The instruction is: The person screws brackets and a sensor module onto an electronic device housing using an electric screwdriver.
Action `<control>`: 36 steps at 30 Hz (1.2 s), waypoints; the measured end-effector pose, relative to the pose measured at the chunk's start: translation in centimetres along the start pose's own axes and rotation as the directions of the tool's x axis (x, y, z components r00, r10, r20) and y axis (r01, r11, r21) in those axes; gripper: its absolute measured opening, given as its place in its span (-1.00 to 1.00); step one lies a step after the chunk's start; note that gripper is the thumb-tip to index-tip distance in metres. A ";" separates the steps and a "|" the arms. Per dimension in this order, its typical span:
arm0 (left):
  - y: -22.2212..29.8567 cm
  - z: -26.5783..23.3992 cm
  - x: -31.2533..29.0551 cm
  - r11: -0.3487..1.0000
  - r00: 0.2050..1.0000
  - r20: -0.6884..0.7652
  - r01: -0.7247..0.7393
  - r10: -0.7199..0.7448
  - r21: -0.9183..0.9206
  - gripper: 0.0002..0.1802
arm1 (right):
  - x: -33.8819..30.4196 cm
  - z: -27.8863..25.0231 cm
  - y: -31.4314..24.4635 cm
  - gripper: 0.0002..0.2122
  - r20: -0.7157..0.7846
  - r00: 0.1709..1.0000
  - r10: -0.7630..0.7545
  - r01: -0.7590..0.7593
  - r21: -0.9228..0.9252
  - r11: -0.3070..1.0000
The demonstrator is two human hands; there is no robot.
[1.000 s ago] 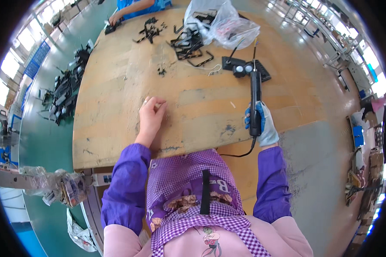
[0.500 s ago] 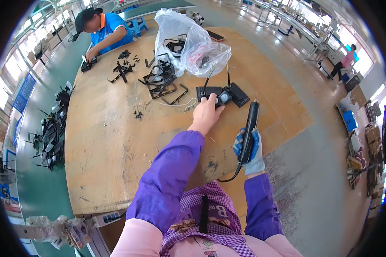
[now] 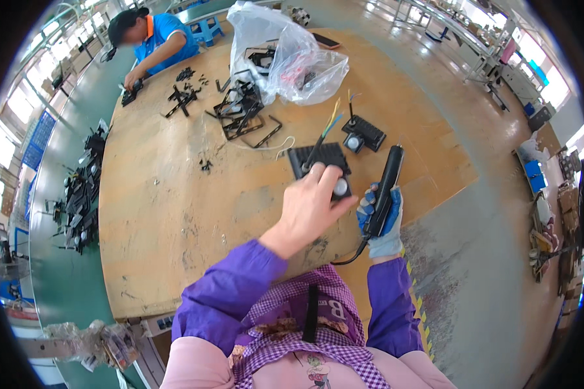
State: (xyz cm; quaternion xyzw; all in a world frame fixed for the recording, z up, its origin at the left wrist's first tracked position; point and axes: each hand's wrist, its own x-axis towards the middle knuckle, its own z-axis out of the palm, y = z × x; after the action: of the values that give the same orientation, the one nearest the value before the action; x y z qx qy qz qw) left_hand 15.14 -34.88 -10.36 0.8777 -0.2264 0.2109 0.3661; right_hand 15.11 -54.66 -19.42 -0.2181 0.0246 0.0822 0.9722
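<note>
My bare left hand (image 3: 307,206) is closed on a small black floodlight (image 3: 329,155) with a round white sensor at its near end and a cable with coloured wires sticking up. My right hand (image 3: 388,235), in a white and blue glove, grips a black electric screwdriver (image 3: 387,185), tip pointing up and away, cord trailing from its lower end. Beyond them a second black floodlight (image 3: 370,131) of the same kind lies on the wooden table (image 3: 169,240). Metal brackets (image 3: 240,113) are heaped farther off, left of my left hand.
A clear plastic bag (image 3: 292,58) with more brackets stands at the table's far side, a phone-like dark slab (image 3: 326,40) beside it. Small black screws (image 3: 206,165) lie to the left. A co-worker (image 3: 156,42) handles black parts at the far left corner. Black lamps (image 3: 81,194) are piled left.
My left hand has drawn one floodlight toward me, away from the second, and tilted it. My right hand with the screwdriver has shifted slightly right.
</note>
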 end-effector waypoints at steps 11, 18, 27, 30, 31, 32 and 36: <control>3.0 -1.6 -14.3 0.889 0.903 0.091 0.430 -0.420 -0.155 -0.12 | 0.2 -0.2 -0.3 -0.60 0.051 0.998 0.038 -0.033 -0.088 0.996; 2.5 -5.6 -16.4 0.956 0.953 0.089 0.293 -0.290 -0.013 -0.67 | 0.2 -0.7 -0.4 -0.56 0.067 0.997 0.025 -0.019 -0.088 0.996; -3.8 -5.7 -14.4 0.958 0.935 0.209 0.269 -0.285 0.102 0.07 | -0.2 -0.1 -0.1 -0.48 0.073 0.986 0.153 -0.134 -0.216 0.967; -2.9 -4.6 -13.7 0.937 0.935 0.132 0.307 -0.330 0.168 0.05 | -1.5 0.0 0.2 -0.46 0.082 0.977 0.198 -0.174 -0.236 0.956; -2.5 -4.1 -13.4 0.918 0.924 0.087 0.353 -0.373 0.181 0.04 | -1.5 0.1 0.3 -0.46 0.091 0.975 0.202 -0.176 -0.235 0.956; -2.4 -3.3 -13.1 0.923 0.937 0.033 0.336 -0.348 0.189 0.02 | -1.4 0.0 0.2 -0.47 0.080 0.975 0.207 -0.181 -0.249 0.951; -2.2 -3.2 -11.6 0.939 0.934 0.141 0.306 -0.328 0.156 0.07 | -1.5 -0.4 0.0 -0.48 0.090 0.968 0.234 -0.208 -0.232 0.950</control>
State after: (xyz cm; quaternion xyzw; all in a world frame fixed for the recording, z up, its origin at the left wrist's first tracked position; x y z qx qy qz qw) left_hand 6.30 -28.36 -15.71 0.9392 -0.0966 0.0901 0.3169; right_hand 13.65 -55.05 -19.67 -0.3154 -0.0174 0.2057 0.9262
